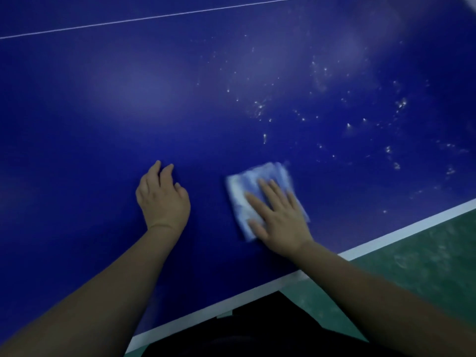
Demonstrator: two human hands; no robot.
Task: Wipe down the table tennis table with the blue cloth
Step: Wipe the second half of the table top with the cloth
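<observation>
grip: right hand (pixel 279 217) lies flat, fingers straight and spread, pressing down on the folded pale blue cloth (pixel 257 173); nothing is curled round it, so the cloth is pinned under the palm and not clutched.
cloth: flat on the dark blue table tennis table (pixel 128 112), near the edge closest to the person; its outline is blurred, which suggests a stroke under way.
other hand: left hand (pixel 162 199) rests on the bare table surface just left of the cloth, fingers loosely bent, holding nothing; it appears to serve as a brace.
done: the surface around and to the left of both hands shows no specks and appears wiped or clean.
left: scattered white specks and smears (pixel 260 106) cover the area beyond and to the right of the cloth, well apart from it; judged an early-to-middle stage.
surroundings: white border stripe (pixel 386 235) along the table edge, thin white line (pixel 154 16) far across the top, green floor (pixel 425 253) below.
</observation>
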